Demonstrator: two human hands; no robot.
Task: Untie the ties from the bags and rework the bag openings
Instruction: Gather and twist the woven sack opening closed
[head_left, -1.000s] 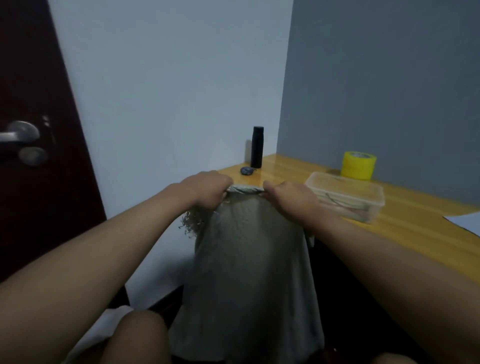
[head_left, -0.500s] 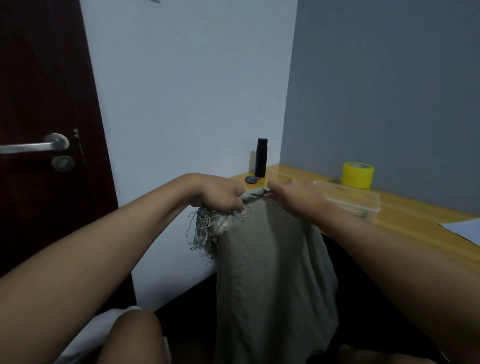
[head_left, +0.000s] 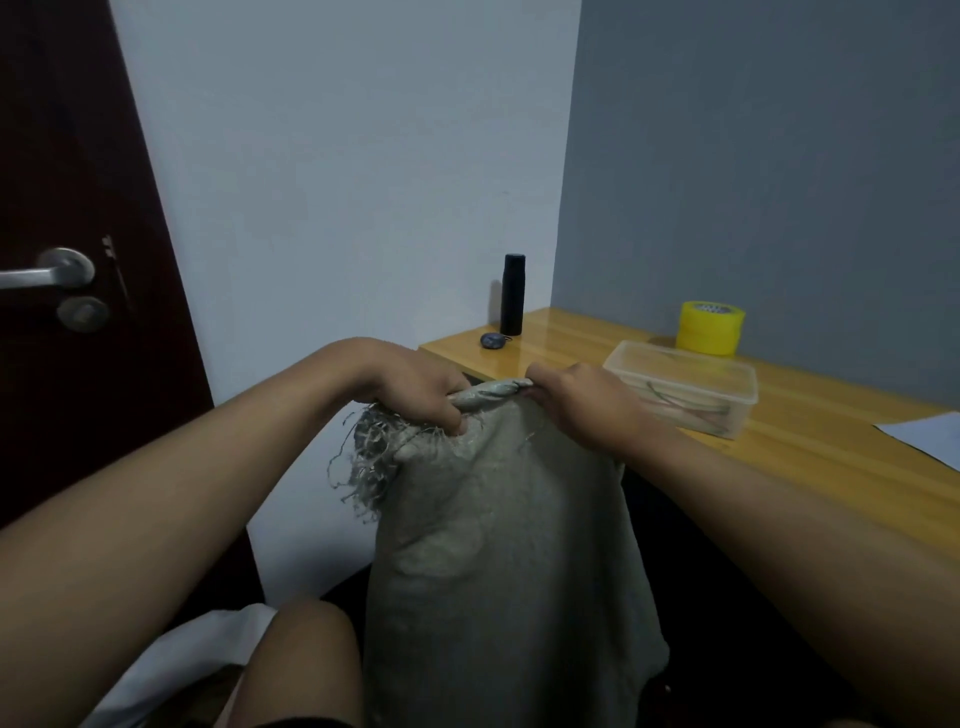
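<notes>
The left hand (head_left: 415, 384) grips the twisted top of the grey bag (head_left: 509, 545), fingers curled round it. The right hand (head_left: 582, 400) pinches the other end of the twist; its fingertips are hidden behind the cloth. The bag hangs down between the arms, near the counter (head_left: 810, 441). Loose threads (head_left: 369, 457) stick out on the left. No tie can be made out. Farther right sit a clear box (head_left: 685, 387), yellow tape (head_left: 710, 327) and a black bottle (head_left: 512, 293).
</notes>
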